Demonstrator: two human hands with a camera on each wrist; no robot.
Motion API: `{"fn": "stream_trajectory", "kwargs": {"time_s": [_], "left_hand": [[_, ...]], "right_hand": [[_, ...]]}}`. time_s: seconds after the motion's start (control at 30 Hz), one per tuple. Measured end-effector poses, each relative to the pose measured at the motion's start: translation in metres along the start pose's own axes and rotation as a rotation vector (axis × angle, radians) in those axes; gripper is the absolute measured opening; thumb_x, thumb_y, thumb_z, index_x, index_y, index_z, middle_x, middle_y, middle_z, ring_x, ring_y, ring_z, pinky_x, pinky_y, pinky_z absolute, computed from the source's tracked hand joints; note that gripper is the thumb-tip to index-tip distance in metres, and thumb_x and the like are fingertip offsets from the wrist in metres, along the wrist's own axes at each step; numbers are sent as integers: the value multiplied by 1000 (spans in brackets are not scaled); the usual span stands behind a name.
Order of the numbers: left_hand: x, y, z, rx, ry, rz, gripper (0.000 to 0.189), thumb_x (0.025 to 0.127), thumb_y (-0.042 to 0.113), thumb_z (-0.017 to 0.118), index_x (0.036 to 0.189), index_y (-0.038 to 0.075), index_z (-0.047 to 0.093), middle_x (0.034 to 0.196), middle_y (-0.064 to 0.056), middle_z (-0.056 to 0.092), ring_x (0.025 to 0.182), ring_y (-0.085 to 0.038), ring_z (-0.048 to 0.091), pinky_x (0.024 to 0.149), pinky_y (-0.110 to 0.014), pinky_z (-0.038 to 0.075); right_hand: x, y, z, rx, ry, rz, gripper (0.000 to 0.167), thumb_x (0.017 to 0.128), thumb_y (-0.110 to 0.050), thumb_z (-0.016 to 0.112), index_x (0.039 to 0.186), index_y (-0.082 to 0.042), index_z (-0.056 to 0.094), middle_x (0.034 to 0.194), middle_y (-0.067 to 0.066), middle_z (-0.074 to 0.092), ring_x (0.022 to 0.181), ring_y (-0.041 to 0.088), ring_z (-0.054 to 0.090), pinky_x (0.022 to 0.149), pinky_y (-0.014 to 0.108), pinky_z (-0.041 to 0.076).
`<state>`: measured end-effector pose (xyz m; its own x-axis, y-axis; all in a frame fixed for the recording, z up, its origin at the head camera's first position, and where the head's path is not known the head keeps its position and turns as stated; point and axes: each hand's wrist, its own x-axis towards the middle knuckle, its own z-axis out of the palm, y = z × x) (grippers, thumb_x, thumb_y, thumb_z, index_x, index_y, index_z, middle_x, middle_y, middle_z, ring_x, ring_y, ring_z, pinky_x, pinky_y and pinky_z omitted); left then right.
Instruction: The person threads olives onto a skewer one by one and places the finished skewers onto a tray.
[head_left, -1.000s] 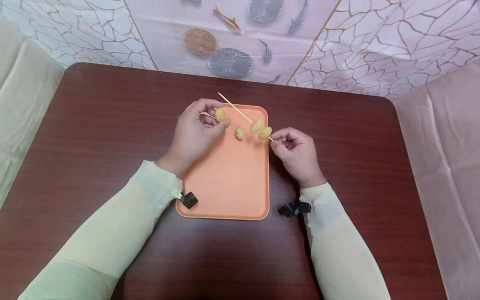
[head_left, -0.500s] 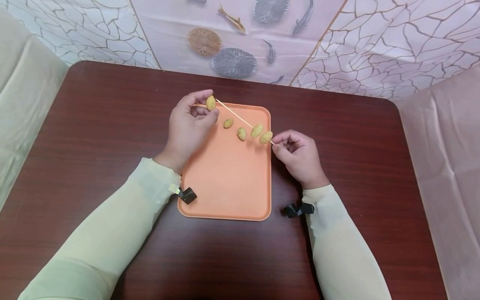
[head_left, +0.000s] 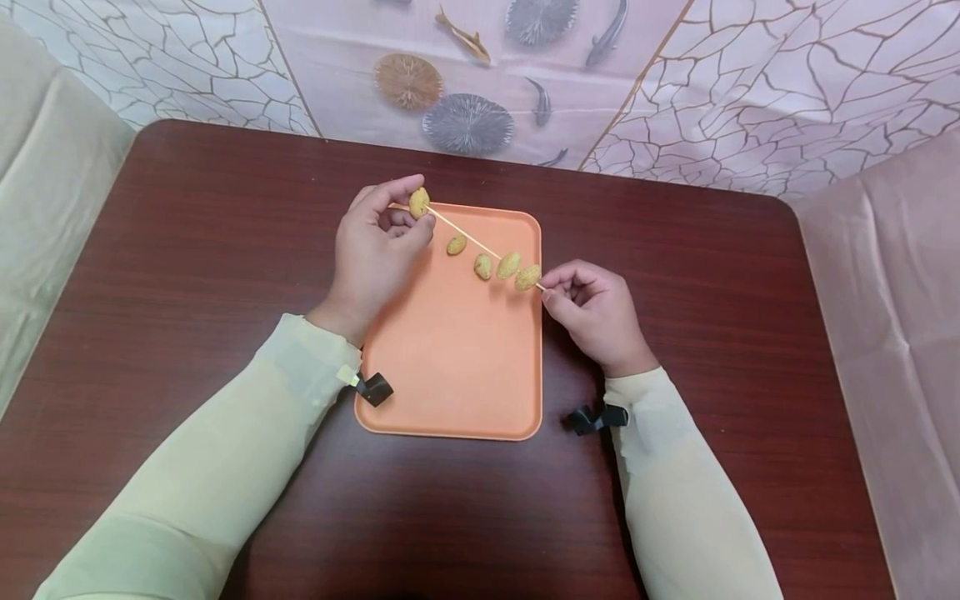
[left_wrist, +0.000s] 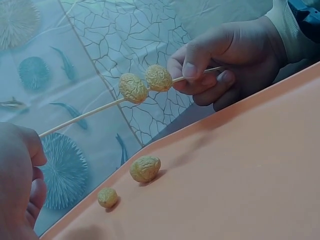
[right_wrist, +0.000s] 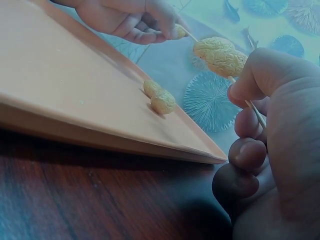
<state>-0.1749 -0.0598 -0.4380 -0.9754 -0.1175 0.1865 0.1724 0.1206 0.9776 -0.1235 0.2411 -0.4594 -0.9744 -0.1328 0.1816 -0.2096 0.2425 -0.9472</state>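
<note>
My left hand (head_left: 378, 250) pinches a small wrinkled yellow potato (head_left: 419, 202) between thumb and fingertips, above the tray's far left corner. The tip of a thin wooden skewer (head_left: 463, 232) meets that potato. At the other end, my right hand (head_left: 596, 315) pinches the skewer's blunt part with thumb and forefinger. Two wrinkled potatoes, one (left_wrist: 133, 88) beside the other (left_wrist: 159, 78), are threaded on the skewer close to the right fingers. The left wrist view hides the left hand's potato behind that hand; the right wrist view shows part of it.
An orange tray (head_left: 450, 367) lies on a dark red-brown table (head_left: 225, 208). Two loose potatoes, one smaller (head_left: 456, 244) and one larger (head_left: 482, 267), rest on it beneath the skewer. Patterned cloth (head_left: 468, 125) hangs behind the table.
My left hand moved away to the left and up with its potato, uncovering a loose one on the tray. The skewer shifted slightly left, and its tip now meets the held potato.
</note>
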Motion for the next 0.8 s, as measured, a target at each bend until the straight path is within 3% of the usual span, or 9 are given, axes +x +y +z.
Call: {"fn": "stream_trajectory", "kwargs": {"time_s": [0.53, 0.8], "left_hand": [[0, 1, -1, 27, 15, 19, 46, 97, 0, 80, 140, 15, 80, 119, -1, 63, 94, -14, 68, 84, -16, 61], [0, 0, 0, 7, 15, 38, 44, 97, 1, 82, 139, 13, 80, 118, 2, 62, 92, -14, 67, 82, -16, 61]], "right_hand": [[0, 1, 0, -7, -25, -6, 7, 96, 2, 74, 100, 4, 79, 78, -5, 69, 66, 6, 59, 57, 16, 49], [0, 1, 0, -5, 5, -3, 7, 95, 4, 73, 99, 4, 80, 79, -7, 68, 67, 5, 58, 58, 16, 49]]}}
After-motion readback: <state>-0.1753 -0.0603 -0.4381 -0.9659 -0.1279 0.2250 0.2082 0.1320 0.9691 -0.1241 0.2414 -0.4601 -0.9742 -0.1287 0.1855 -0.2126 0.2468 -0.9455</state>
